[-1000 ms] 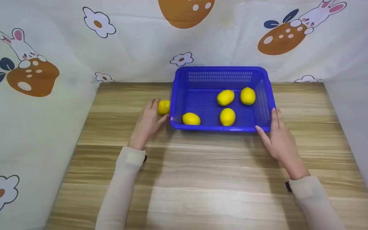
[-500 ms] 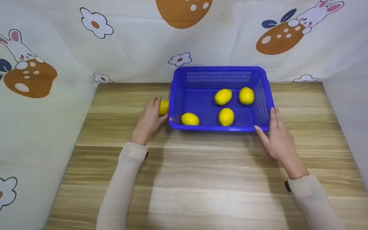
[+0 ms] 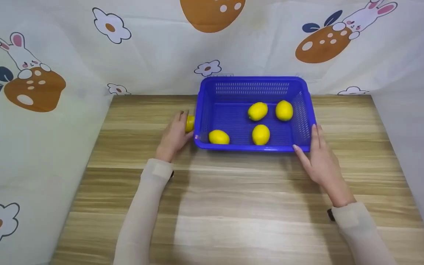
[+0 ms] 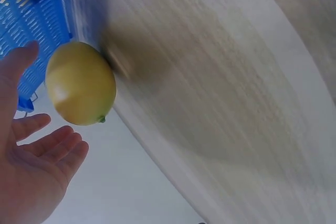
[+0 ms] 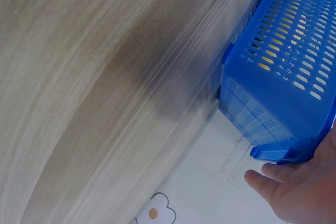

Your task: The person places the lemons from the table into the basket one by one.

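Observation:
My left hand (image 3: 175, 136) is beside a yellow lemon (image 3: 190, 123) outside the basket's left wall. In the left wrist view, the loosely bent fingers and thumb of the left hand (image 4: 39, 156) stand apart from this lemon (image 4: 79, 83). The blue plastic basket (image 3: 256, 147) holds several lemons: one at front left (image 3: 219, 137), one at front centre (image 3: 261, 134), and two towards the back right. At the basket's front right corner, my right hand (image 3: 324, 162) touches the rim with fairly straight fingers. In the right wrist view, its fingers extend past the perforated basket (image 5: 283, 82).
The basket stands near the back of a wood-grain tabletop (image 3: 234, 206). Behind it rises a cream cloth (image 3: 153, 59) printed with rabbits, orange fruit shapes and flowers. More of the same cloth borders the table on the left and right.
My left hand has moved slightly forward and to the right, covering more of the outside lemon. The right hand keeps its place on the basket corner.

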The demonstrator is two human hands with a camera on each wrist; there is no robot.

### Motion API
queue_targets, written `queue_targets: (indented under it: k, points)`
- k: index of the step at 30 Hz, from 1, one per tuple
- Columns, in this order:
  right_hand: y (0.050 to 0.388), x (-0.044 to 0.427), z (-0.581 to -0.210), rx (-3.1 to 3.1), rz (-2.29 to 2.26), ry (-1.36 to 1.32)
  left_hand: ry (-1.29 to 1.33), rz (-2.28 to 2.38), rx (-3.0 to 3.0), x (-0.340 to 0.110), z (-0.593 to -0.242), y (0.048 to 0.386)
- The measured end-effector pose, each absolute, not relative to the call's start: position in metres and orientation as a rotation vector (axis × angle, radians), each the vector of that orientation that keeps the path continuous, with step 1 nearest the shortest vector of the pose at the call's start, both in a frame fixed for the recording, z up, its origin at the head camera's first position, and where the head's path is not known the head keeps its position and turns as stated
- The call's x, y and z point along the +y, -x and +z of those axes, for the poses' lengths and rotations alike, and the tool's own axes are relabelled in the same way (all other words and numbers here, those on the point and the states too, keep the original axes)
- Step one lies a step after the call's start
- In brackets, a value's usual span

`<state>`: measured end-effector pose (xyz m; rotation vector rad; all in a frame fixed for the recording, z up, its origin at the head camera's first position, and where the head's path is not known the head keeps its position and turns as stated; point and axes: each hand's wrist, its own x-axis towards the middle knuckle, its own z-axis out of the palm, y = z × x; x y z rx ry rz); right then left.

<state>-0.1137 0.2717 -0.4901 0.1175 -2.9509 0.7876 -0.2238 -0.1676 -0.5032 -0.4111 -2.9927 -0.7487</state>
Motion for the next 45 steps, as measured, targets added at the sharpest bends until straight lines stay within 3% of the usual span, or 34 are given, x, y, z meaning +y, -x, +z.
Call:
queue_targets:
  k: [45]
  points:
    - [0.114, 0.272, -0.492, -2.94, 0.773, -0.125, 0.419, -0.811, -2.957, -0.162, -0.53, 0.241]
